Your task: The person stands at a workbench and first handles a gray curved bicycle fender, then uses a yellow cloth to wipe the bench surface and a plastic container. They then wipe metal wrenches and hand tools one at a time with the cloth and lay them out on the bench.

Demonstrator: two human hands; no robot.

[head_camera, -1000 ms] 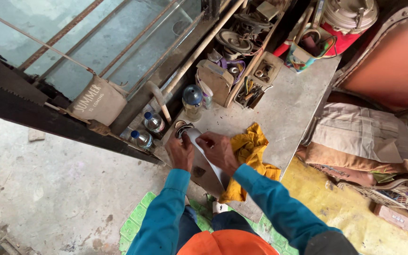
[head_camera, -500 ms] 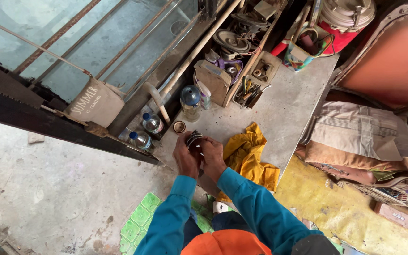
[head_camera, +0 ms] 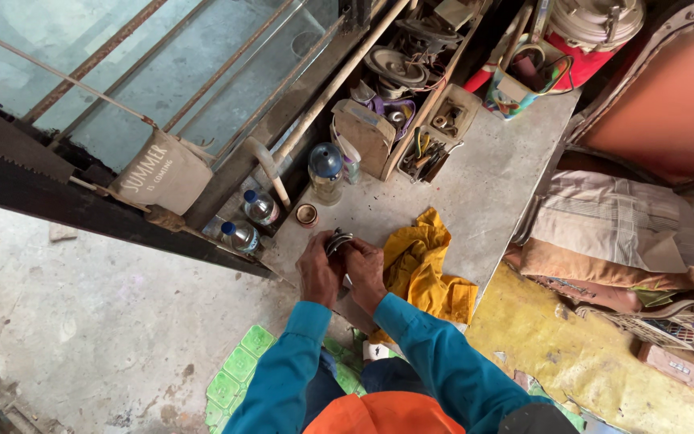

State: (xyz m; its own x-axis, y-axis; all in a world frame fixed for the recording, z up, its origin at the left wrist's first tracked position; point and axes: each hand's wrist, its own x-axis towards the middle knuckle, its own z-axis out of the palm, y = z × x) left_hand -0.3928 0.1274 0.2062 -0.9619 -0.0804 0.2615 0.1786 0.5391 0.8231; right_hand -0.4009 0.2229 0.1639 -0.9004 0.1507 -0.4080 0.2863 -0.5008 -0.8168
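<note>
dark metal part (head_camera: 337, 240) clasped between left hand (head_camera: 317, 269), right hand (head_camera: 365, 269).

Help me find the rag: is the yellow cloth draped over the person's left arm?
No, the yellow cloth lies crumpled on the grey slab, just beside the right hand.

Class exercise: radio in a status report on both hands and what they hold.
Left hand and right hand both closed on a small dark metal part. Yellow cloth beside right hand. Nothing blocking.
</note>
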